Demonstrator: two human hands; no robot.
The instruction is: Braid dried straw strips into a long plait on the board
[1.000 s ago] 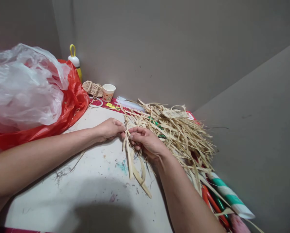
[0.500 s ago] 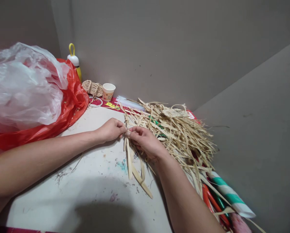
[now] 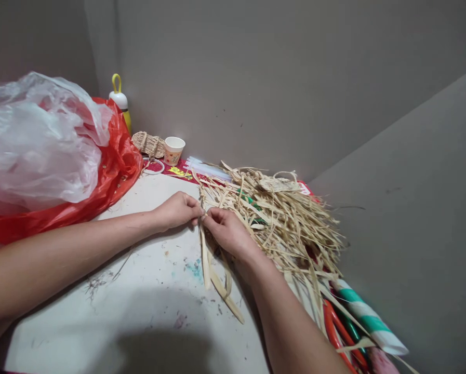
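My left hand (image 3: pixel 177 210) and my right hand (image 3: pixel 227 232) meet fingertip to fingertip over the white table (image 3: pixel 139 301). Both pinch the upper ends of a few flat pale straw strips (image 3: pixel 209 270), which trail down toward me across the table. Right behind my right hand lies a big loose pile of straw (image 3: pixel 287 218). Both hands are closed in a pinch on the strips.
A red plastic bag (image 3: pixel 111 171) under a clear plastic bag (image 3: pixel 38 145) fills the left. At the back stand a yellow-capped bottle (image 3: pixel 119 98), a woven straw piece (image 3: pixel 149 144) and a paper cup (image 3: pixel 174 149). Striped and red rolls (image 3: pixel 365 322) lie at the right by the grey wall.
My right hand has closed tighter and shifted slightly left toward my left hand. The hanging strips swung a little. The left hand barely moved.
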